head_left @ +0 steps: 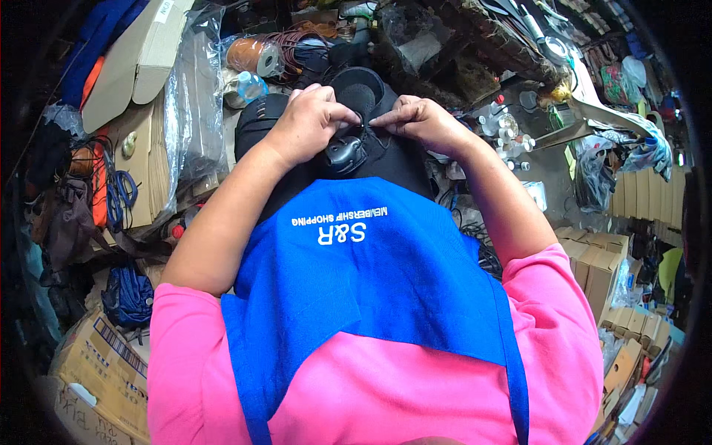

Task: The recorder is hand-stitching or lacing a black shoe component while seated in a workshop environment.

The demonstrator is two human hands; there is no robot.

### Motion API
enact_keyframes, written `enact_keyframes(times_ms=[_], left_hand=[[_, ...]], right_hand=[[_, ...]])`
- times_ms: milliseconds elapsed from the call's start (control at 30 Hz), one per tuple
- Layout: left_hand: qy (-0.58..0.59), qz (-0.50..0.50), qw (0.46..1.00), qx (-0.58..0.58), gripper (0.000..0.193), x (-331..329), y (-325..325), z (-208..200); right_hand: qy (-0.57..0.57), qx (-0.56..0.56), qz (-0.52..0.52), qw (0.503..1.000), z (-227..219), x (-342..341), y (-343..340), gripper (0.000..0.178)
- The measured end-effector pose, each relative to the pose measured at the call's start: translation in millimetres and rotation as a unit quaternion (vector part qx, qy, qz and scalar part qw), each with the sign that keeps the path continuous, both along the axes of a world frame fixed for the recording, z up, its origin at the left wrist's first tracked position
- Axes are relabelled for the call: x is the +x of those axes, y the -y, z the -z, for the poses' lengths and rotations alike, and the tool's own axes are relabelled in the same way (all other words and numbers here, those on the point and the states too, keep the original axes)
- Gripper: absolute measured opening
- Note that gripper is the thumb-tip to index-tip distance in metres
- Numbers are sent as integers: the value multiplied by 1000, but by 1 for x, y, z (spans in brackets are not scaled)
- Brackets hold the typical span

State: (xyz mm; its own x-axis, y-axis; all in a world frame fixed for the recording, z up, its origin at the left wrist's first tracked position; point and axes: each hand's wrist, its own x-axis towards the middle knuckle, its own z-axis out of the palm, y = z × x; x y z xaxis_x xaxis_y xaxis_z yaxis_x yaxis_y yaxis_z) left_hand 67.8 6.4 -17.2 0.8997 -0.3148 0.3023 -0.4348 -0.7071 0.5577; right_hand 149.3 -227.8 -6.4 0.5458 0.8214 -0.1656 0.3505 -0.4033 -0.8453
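A black shoe (345, 154) rests on my dark-clad lap, its shiny rounded end toward me. Both hands meet just above it. My left hand (313, 122) is closed in a pinch, thumb and forefinger at the shoe's upper side. From the other side my right hand (421, 122) pinches too, its fingertips almost touching the left ones. Something thin and dark, perhaps thread or lace, seems to run between the fingertips, too small to make out. Over my lap's near side hangs a blue apron (356, 274).
An orange-brown spool (254, 56) and a clear plastic bottle (251, 87) stand beyond my left hand. Several small white-capped bottles (512, 141) cluster to the right. Flattened cardboard (133, 159) leans at left; a cardboard box (104, 374) sits at lower left.
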Motion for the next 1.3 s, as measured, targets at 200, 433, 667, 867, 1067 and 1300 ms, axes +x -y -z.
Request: enact_keyframes(times_ms=[200,433,667,867,1067,1300], left_hand=[[31,33,998,33,16,5,2,-8],[-156,-101,981,-55,22,-19,0,-8],[-76,-93,992,-47,19,-11,-3,-4],[32,-91,995,31,16,-19,1,-17],[-134,-105,982,-86,20,-14,1,1],[-301,-100,915,-251,19,0,7,11]], right_hand=[[30,-16,-9,999,-1,1,-2,28],[10,16,117,993,4,-21,-1,28],[122,-21,51,991,-15,-15,-4,29],[187,-31,54,980,-17,-28,-4,35],[-99,22,162,982,-3,-30,-8,29],[-136,61,193,970,8,-28,-16,21]])
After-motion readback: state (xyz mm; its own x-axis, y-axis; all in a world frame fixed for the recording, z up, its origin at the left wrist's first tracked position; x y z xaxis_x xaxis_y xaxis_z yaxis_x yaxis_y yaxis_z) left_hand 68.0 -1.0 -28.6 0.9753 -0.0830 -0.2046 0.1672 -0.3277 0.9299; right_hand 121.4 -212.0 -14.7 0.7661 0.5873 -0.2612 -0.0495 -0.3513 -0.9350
